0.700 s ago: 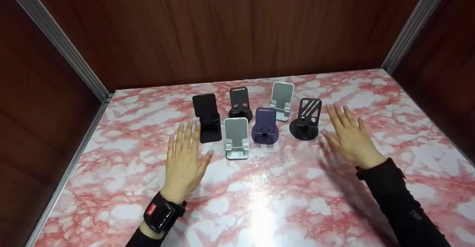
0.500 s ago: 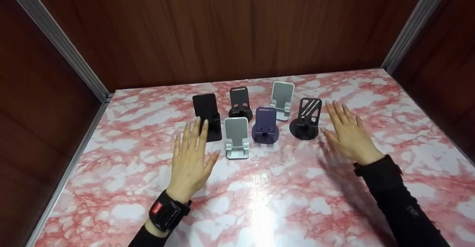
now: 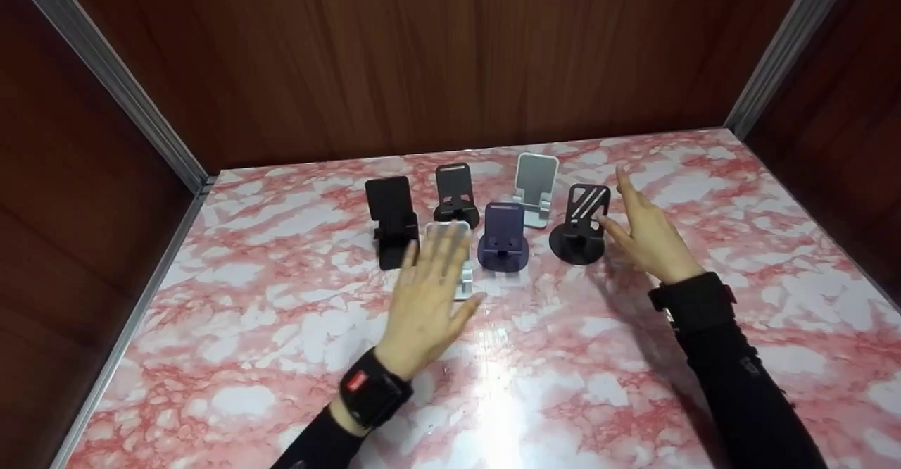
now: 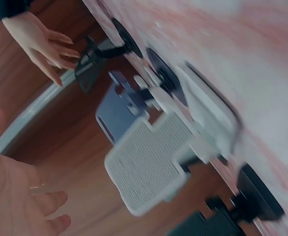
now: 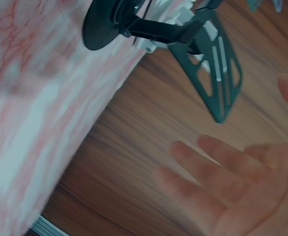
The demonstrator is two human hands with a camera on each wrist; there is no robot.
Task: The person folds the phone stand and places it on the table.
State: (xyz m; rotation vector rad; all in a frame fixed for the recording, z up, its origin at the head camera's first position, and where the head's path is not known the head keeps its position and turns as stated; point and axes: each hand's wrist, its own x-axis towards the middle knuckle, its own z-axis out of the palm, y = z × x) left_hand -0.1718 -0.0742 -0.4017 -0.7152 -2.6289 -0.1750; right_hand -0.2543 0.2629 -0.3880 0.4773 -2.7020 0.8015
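Several phone stands stand upright on the table. My left hand (image 3: 426, 307), fingers straight and spread, hovers over the front white phone stand (image 4: 146, 167) and hides much of it in the head view. Just right of that stand is a purple phone stand (image 3: 504, 224) with a round base. On the right, my right hand (image 3: 651, 240) is held edge-on beside the black slotted phone stand (image 3: 577, 249). Its thumb overlaps that stand's edge in the head view, and its fingers are extended. Neither hand holds anything.
A tall black phone stand (image 3: 389, 200) is at the left. Behind are a smaller black phone stand (image 3: 454, 184) and another white phone stand (image 3: 536, 177). The pink marbled table (image 3: 232, 356) is bounded by brown wood-grain panels (image 3: 422, 53) with metal corner rails (image 3: 120, 74).
My left hand has moved right, from beside the tall black phone stand to over the front white one. My right hand has turned edge-on and shifted slightly left. The stands have stayed in place.
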